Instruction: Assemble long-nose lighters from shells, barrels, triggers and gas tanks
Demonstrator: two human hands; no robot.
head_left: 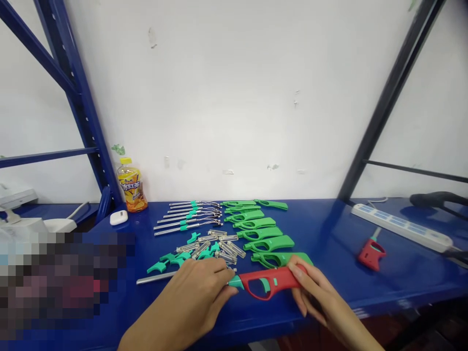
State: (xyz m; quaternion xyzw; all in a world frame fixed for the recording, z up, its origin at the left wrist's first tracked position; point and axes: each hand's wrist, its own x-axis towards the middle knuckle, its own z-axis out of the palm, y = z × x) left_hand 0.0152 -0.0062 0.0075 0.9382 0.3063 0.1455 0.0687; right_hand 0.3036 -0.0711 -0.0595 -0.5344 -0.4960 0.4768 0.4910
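Both my hands hold a red utility lighter with a green trigger and green collar, above the front of the blue table. My left hand is closed around its metal tube next to the collar; the tube's far end shows to the left. My right hand grips the rear end of the red handle. Just behind lie green lighter handle shells in a column. Beside them are clear fuel tanks in a heap and loose green triggers. Metal lighter tubes with wires lie in a row farther back.
A drink bottle and a white case stand at the back left. On the right are a smaller red lighter and a white power strip. Blue rack posts rise at the left; the wall closes off the back.
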